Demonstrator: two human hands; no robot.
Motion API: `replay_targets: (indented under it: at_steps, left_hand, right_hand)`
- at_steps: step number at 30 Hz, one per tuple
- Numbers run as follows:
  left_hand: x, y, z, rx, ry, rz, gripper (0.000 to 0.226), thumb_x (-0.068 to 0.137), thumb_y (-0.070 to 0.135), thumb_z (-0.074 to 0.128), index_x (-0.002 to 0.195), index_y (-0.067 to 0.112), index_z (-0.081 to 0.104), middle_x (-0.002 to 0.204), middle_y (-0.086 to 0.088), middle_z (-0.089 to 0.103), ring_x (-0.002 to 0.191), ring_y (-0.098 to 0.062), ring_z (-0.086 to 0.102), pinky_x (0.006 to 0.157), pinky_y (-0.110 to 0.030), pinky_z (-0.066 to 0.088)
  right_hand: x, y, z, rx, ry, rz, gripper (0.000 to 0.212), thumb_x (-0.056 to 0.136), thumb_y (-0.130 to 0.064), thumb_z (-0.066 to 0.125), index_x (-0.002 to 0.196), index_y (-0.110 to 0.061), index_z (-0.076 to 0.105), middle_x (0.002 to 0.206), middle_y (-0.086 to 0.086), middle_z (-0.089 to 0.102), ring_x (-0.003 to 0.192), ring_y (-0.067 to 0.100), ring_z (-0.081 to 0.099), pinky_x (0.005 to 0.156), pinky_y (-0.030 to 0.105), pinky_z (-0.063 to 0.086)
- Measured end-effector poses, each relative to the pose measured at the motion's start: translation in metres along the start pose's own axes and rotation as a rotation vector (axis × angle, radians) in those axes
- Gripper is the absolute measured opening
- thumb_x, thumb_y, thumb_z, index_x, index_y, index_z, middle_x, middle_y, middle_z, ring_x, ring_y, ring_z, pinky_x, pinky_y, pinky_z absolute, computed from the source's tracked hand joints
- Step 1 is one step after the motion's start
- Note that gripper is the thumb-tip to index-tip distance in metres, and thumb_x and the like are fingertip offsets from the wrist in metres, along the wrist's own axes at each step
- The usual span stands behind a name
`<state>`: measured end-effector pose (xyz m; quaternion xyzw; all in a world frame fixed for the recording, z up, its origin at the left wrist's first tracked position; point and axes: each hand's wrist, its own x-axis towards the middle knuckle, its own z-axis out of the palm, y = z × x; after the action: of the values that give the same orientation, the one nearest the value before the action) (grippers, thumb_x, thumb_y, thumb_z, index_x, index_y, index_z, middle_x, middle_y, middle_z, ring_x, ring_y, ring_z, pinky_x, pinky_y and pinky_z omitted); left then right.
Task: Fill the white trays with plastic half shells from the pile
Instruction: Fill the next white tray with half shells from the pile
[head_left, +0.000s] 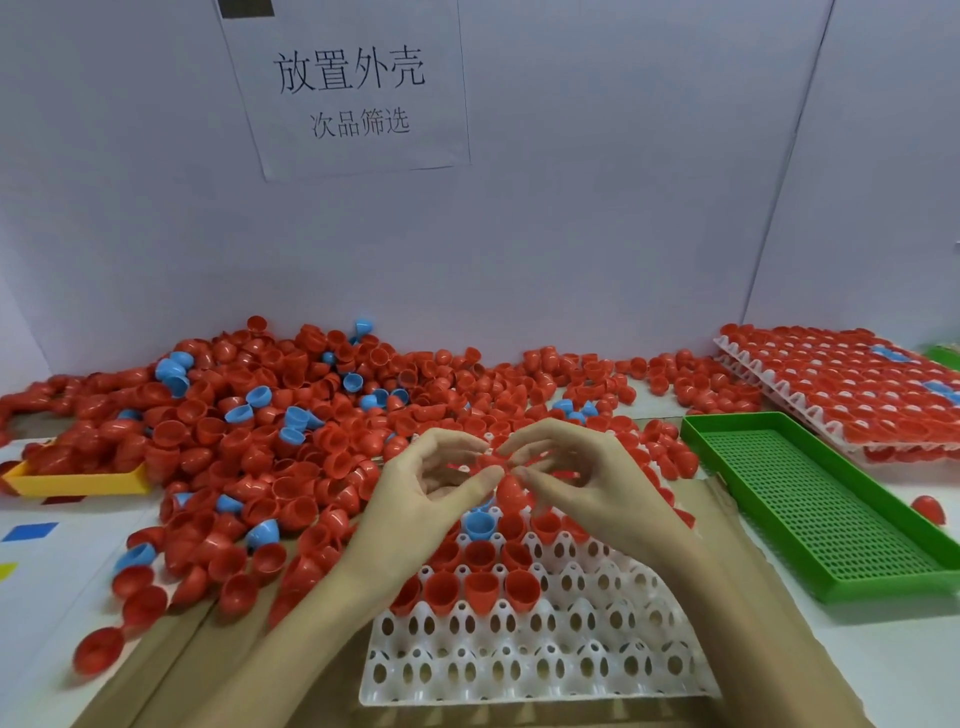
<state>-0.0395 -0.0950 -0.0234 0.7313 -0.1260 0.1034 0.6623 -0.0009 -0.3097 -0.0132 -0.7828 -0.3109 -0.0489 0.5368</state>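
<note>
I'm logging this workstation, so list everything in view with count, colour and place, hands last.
pile of half shells: too many to count, mostly red with some blue, across the table's far and left side
white tray: one, front centre, far rows partly filled, near rows bare
stacked filled trays: count unclear, white holding red and a few blue shells, far right
green tray: one, perforated, right of the white tray
yellow tray: one, left, part buried in shells
paper sign: one, white, on the back wall
left hand: over the white tray's far end
right hand: beside it, fingertips meeting at a red shell
</note>
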Motion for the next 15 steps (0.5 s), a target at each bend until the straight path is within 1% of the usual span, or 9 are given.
replay_targets:
  at_steps: [2,3,5,7,9,11,13,15]
  left_hand:
    - [-0.0014,-0.0010,0.0013,0.149,0.077,0.094,0.037,0.079,0.035,0.088,0.112,0.037,0.071,0.110,0.013,0.070,0.099,-0.011,0.071,0.084,-0.019,0.058]
    - [-0.0025,-0.0017,0.0021,0.247,0.110,0.170,0.039,0.077,0.034,0.089,0.112,0.037,0.071,0.109,0.013,0.067,0.098,-0.011,0.070,0.082,-0.019,0.057]
    - [-0.0054,-0.0030,0.0043,0.397,0.142,0.328,0.037,0.077,0.033,0.089,0.109,0.033,0.070,0.107,0.013,0.063,0.097,-0.013,0.067,0.081,-0.019,0.056]
    - [-0.0083,-0.0028,0.0069,0.480,0.118,0.433,0.032,0.080,0.033,0.087,0.106,0.027,0.070,0.106,0.014,0.059,0.096,-0.014,0.065,0.081,-0.020,0.054]
    - [-0.0089,-0.0030,0.0085,0.559,0.068,0.512,0.031,0.081,0.031,0.086,0.105,0.022,0.069,0.104,0.013,0.055,0.093,-0.013,0.062,0.082,-0.021,0.054]
    - [-0.0089,-0.0020,0.0081,0.580,0.013,0.533,0.036,0.080,0.028,0.088,0.109,0.021,0.068,0.103,0.012,0.054,0.093,-0.011,0.060,0.084,-0.020,0.053]
    - [-0.0091,-0.0006,0.0063,0.551,-0.045,0.521,0.041,0.081,0.030,0.088,0.116,0.022,0.067,0.105,0.013,0.056,0.097,-0.010,0.062,0.088,-0.018,0.052]
    - [-0.0096,0.0001,0.0049,0.484,-0.083,0.475,0.042,0.085,0.034,0.084,0.121,0.023,0.065,0.106,0.015,0.060,0.102,-0.010,0.065,0.091,-0.018,0.053]
  right_hand:
    - [0.0001,0.0000,-0.0001,-0.026,0.063,0.005,0.016,0.098,-0.015,0.075,0.110,-0.026,0.076,0.102,-0.005,0.072,0.088,0.019,0.074,0.073,0.039,0.065]
    - [0.0001,-0.0004,-0.0012,-0.032,0.068,0.007,0.013,0.099,-0.016,0.074,0.108,-0.025,0.076,0.099,-0.005,0.073,0.087,0.018,0.073,0.073,0.036,0.064]
    - [-0.0009,-0.0017,-0.0019,-0.007,-0.004,0.009,0.008,0.099,-0.020,0.074,0.105,-0.021,0.078,0.094,-0.003,0.076,0.083,0.013,0.073,0.071,0.028,0.061]
    - [-0.0025,-0.0020,0.0009,0.017,-0.072,0.017,0.008,0.097,-0.024,0.076,0.102,-0.019,0.078,0.093,-0.002,0.077,0.084,0.014,0.074,0.075,0.025,0.059]
    - [-0.0031,-0.0001,0.0031,0.062,-0.095,0.056,0.010,0.095,-0.025,0.078,0.101,-0.017,0.076,0.093,0.001,0.077,0.083,0.015,0.074,0.077,0.027,0.059]
    - [-0.0036,0.0027,0.0038,0.095,-0.114,0.092,0.010,0.096,-0.022,0.077,0.102,-0.015,0.073,0.090,0.004,0.076,0.076,0.015,0.072,0.074,0.027,0.059]
    - [-0.0044,0.0040,0.0024,0.104,-0.113,0.116,0.008,0.098,-0.015,0.074,0.105,-0.015,0.069,0.086,0.005,0.076,0.071,0.016,0.070,0.072,0.030,0.058]
    - [-0.0047,0.0026,-0.0011,0.109,-0.119,0.138,0.017,0.098,-0.009,0.072,0.112,-0.017,0.066,0.085,0.008,0.076,0.070,0.018,0.070,0.072,0.029,0.058]
